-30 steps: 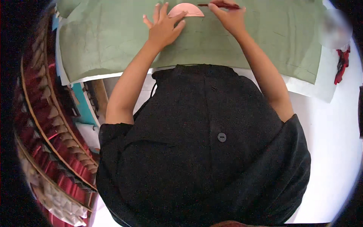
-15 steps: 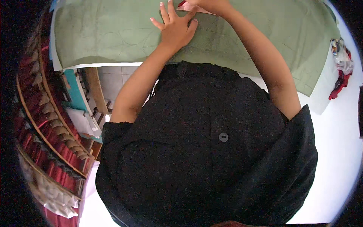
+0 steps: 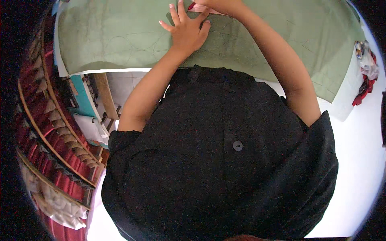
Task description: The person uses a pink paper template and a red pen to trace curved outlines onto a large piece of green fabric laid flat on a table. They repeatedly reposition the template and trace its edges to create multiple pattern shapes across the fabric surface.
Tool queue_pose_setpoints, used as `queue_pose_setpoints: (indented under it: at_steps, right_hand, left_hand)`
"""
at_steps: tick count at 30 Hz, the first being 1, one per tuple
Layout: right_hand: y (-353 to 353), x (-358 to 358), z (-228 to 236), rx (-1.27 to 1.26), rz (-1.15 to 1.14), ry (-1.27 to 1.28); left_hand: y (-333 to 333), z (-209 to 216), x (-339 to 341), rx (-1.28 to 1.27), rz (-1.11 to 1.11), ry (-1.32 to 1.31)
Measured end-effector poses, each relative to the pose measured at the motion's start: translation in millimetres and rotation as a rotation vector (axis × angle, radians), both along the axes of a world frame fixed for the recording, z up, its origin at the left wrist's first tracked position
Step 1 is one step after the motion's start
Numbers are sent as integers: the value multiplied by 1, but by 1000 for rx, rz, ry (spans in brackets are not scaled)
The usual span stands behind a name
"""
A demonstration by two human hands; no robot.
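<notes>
My left hand [image 3: 188, 34] lies flat on a large green sheet [image 3: 108, 32], with its fingers spread. Its forefinger reaches onto a pink piece [image 3: 196, 9] at the top edge of the view. Just beside it, my right hand [image 3: 223, 5] is bent over the same pink piece, its fingers curled and partly cut off by the frame. Whatever those fingers hold cannot be made out. A small dark red thing [image 3: 191, 6] shows between the two hands. Faint curved lines are drawn on the green sheet around my left hand.
White sheeting [image 3: 341, 100] shows under the green sheet's right corner. Clear plastic and red scraps [image 3: 366, 74] lie at the far right. To the left, below table level, are a wooden frame [image 3: 105, 94], a teal panel [image 3: 83, 96] and red draped cloth with ruffles [image 3: 60, 136].
The view has shifted very slightly. Both hands stay at nearly the same place on the green sheet and the pink piece.
</notes>
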State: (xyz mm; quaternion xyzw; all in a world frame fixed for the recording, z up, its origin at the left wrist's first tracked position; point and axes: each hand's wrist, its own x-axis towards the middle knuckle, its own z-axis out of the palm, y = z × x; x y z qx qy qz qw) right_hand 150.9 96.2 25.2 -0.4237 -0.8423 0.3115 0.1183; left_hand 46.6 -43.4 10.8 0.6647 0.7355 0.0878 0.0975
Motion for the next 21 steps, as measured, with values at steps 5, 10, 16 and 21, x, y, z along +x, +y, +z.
queue_pose_setpoints:
  at_steps: [5, 10, 16, 21]
  right_hand:
    - [-8, 0, 15, -11, -20, 134]
    - [0, -1, -31, 696, 331, -480]
    - [-3, 15, 21, 515, 239, 176]
    - [15, 19, 15, -96, -172, 155]
  left_hand:
    - [-2, -2, -3, 24, 1, -22]
    - [1, -1, -4, 41, -27, -33]
    - [-1, 5, -1, 33, -1, -49]
    - [-1, 9, 1, 20, 1, -63]
